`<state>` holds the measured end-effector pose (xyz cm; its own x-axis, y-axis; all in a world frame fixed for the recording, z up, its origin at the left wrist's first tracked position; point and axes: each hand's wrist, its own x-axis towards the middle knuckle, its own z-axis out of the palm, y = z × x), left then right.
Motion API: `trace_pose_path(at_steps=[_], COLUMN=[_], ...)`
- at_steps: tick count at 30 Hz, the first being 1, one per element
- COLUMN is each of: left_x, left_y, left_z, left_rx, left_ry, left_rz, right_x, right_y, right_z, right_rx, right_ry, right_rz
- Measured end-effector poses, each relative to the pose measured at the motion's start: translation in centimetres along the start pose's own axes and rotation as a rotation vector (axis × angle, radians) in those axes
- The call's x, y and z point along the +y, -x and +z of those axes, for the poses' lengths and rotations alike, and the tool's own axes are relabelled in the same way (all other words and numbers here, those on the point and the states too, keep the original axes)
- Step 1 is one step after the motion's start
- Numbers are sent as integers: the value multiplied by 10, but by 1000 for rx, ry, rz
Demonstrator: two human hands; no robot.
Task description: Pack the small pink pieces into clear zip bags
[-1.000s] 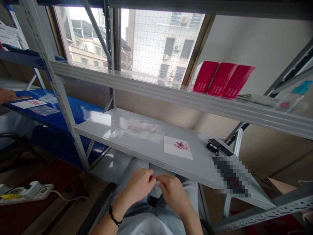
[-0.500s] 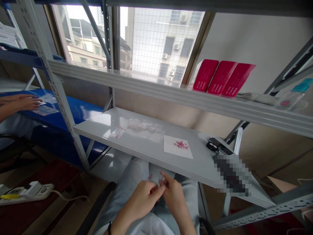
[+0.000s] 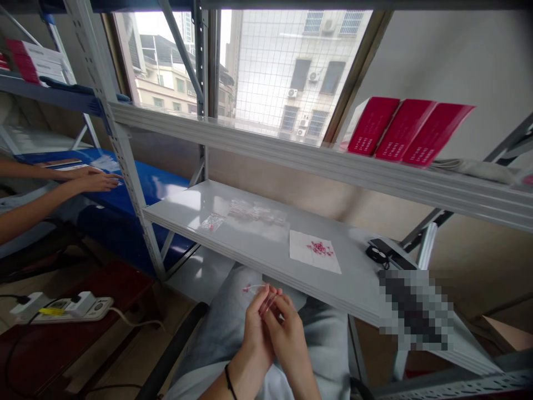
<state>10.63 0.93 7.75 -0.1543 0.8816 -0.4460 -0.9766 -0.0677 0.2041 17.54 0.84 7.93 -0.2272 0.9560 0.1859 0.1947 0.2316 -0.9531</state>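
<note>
My left hand and my right hand are close together over my lap, their fingertips pinched and nearly touching. A thin pale strand sticks out to the left from the fingertips, with a small pink piece at its free end. Between the fingers shows a bit of something clear and reddish, too small to name. On the shelf beyond, a white paper sheet bears a heap of small pink-red pieces. Left of it lie several clear plastic bags and a small bag with red bits.
The grey shelf edge runs just beyond my knees. Red boxes stand on the upper shelf. A black coiled cable lies at right beside a blurred dark object. A co-worker's hands are over a blue table; a power strip is lower left.
My hands have drawn tighter together and turned, and the strand with its pink piece now points left. The view has swung slightly left. The co-worker's hands have moved right.
</note>
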Motion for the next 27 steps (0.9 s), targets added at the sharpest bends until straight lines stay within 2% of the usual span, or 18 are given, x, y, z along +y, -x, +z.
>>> trace_pose_path(at_steps=[2, 4, 6, 8, 13, 15, 18, 20, 23, 25, 27], left_x=[7, 12, 12, 9, 5, 5, 7, 13, 38, 67, 101], left_y=[0, 2, 3, 4, 1, -2, -5, -8, -20, -37, -61], left_z=[-4, -8, -12, -16, -22, -23, -20, -11, 18, 47, 81], left_rx=[-64, -130, -170, -159, -144, -144, -116, -109, -239, -342, -354], left_ry=[-92, -250, -452, -638, -937, -979, -952, -903, -795, -764, -856], left_rz=[117, 251, 321, 353, 481, 474, 395, 332, 315, 354, 408], right_x=[8, 18, 26, 29, 23, 24, 33, 38, 35, 23, 9], right_y=[6, 10, 12, 11, 6, 6, 8, 8, 0, -16, -43], right_z=[3, 10, 19, 28, 40, 43, 48, 49, 32, 3, -38], right_rx=[98, 205, 249, 248, 327, 379, 413, 419, 313, 228, 244], right_ry=[-202, -537, -869, -1083, -1277, -1318, -1359, -1358, -1316, -1205, -952], right_rz=[63, 236, 431, 568, 693, 692, 649, 636, 634, 537, 338])
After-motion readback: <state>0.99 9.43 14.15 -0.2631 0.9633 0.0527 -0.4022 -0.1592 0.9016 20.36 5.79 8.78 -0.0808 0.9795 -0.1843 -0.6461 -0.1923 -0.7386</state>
